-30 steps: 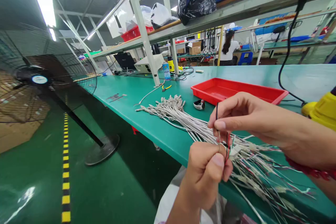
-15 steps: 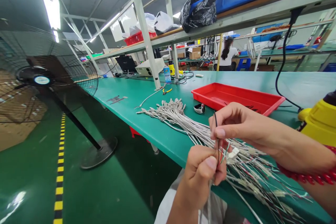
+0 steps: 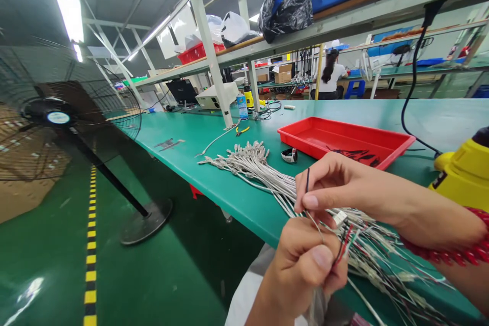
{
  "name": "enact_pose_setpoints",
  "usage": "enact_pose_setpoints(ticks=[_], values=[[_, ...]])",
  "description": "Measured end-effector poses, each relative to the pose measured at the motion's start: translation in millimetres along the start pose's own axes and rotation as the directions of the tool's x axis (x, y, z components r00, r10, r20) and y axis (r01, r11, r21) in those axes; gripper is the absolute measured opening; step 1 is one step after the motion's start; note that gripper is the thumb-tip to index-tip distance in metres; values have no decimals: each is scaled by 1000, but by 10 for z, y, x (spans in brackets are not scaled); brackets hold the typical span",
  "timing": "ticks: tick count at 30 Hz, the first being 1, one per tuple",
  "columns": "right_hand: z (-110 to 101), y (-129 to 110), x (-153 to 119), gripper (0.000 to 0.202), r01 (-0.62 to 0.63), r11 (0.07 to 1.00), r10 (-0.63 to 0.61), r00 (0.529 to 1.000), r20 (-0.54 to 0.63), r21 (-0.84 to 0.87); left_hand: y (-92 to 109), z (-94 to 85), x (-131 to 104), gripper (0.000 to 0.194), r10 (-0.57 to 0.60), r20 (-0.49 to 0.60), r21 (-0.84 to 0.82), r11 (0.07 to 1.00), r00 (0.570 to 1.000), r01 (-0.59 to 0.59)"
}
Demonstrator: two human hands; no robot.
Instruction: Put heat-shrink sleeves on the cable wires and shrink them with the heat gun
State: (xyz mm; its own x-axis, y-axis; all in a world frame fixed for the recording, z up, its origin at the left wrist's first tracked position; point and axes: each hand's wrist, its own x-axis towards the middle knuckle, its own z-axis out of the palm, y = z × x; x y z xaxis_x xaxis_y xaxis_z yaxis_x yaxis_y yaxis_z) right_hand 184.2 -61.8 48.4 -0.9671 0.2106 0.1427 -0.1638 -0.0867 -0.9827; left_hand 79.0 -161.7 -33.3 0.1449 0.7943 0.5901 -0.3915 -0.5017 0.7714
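Observation:
My left hand (image 3: 305,265) is closed round a grey cable whose red, black, white and green wires stick out beside the thumb. Just above it, my right hand (image 3: 324,193) pinches a short black sleeve (image 3: 307,179) between thumb and forefinger. A thin bare-looking strand (image 3: 316,225) runs from the right fingertips down to the left fist. A small white connector (image 3: 340,218) shows beside the right hand's fingers. Behind and under the hands, a bundle of grey cables (image 3: 267,175) lies on the green table (image 3: 183,135), its coloured wire ends toward the right.
A red tray (image 3: 301,135) holding black pieces stands behind my right hand. Near it are a wristwatch (image 3: 289,155), pliers (image 3: 242,131) and a yellow container (image 3: 464,175). A floor fan (image 3: 58,117) stands left. A person (image 3: 331,76) sits in the background.
My right hand has shifted slightly left, while my left hand has moved a little right. The coloured wires now lean right, and a thin strand shows between the hands.

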Motion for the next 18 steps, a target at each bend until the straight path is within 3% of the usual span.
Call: enact_pose_setpoints(ticks=[5,10,15,18], values=[[3,47,26,10,-7,1000,7,1000,2,5,-62,35,6,61,67,12,-164,984,998,-65],[19,86,41,14,-10,995,10,1000,-2,97,-71,49,13,65,-4,18,-213,977,1000,8],[17,108,44,19,0,993,0,1000,1,121,-9,96,63,61,139,-65,-308,939,988,-153],[14,125,54,17,-12,991,13,1000,-11,137,39,123,74,63,72,-71,-313,946,995,-90]])
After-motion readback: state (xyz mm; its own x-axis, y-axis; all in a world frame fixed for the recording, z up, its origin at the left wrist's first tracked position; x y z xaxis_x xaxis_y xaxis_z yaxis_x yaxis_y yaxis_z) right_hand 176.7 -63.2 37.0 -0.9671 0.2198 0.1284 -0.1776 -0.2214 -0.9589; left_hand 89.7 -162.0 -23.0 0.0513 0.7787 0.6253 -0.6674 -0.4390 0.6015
